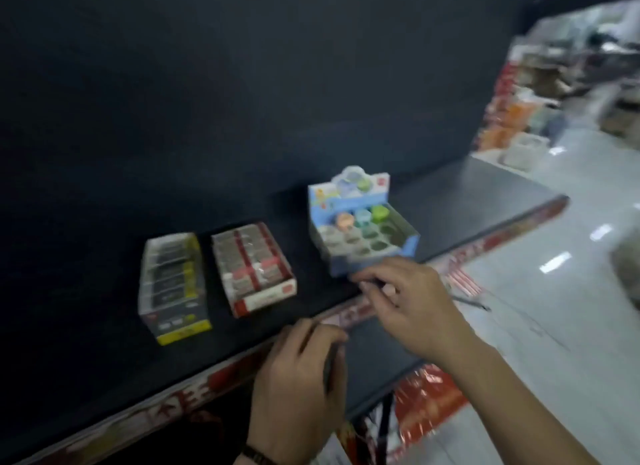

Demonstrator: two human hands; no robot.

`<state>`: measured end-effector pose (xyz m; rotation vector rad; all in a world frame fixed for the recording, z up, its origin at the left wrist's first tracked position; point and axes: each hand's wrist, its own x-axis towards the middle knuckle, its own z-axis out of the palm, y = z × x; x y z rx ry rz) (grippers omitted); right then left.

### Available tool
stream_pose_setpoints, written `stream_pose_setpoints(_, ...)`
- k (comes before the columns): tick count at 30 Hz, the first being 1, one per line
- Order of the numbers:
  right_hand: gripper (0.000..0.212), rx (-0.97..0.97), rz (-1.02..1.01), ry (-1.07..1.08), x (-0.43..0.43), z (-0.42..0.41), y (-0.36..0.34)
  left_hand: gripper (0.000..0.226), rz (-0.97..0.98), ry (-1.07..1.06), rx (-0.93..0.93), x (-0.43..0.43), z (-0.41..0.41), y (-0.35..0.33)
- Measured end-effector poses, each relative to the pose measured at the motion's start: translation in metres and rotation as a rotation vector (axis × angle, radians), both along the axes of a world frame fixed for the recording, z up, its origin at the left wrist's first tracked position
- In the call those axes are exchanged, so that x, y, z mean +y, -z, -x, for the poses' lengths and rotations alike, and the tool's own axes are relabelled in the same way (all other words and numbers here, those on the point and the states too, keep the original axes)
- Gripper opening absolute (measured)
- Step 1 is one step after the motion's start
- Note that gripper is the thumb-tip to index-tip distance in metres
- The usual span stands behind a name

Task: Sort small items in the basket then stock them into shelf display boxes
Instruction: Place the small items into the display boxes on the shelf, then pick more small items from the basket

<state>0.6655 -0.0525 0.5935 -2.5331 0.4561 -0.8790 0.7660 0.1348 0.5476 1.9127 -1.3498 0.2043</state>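
Note:
Three display boxes stand on a dark shelf (467, 205): a yellow-and-black box (171, 284) at the left, a red-and-white box (252, 267) in the middle, and a blue box (363, 229) with round slots and a few coloured pieces at the right. My right hand (408, 298) is just in front of the blue box, fingers curled and pinching something small and dark; blur hides what it is. My left hand (301, 378) hovers over the shelf's front edge, fingers curled round a thin dark object. The basket is out of view.
A red-and-white price strip (457, 260) runs along the shelf's front edge. A lower dark shelf (374, 360) and red packaging (426, 402) sit below. Shiny white floor (554, 291) spreads to the right, with blurred stacked goods (519, 118) at the far right.

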Motion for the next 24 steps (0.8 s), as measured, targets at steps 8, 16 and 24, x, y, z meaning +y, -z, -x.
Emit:
stream_pose_setpoints(8, 0.016, 0.260, -0.506, 0.679, 0.069, 0.259, 0.131, 0.012, -0.517, 0.616, -0.109, -0.052, 0.137, 0.090)
stream_pose_setpoints(16, 0.015, 0.474, -0.815, 1.262, 0.163, 0.528, 0.195, 0.019, -0.705, 1.097, -0.274, -0.080, 0.331, 0.135)
stream_pose_setpoints(24, 0.014, 0.443, -1.188, 1.337, 0.192, 0.684, 0.299, 0.021, -0.956, 1.187, -0.365, -0.111, 0.506, 0.217)
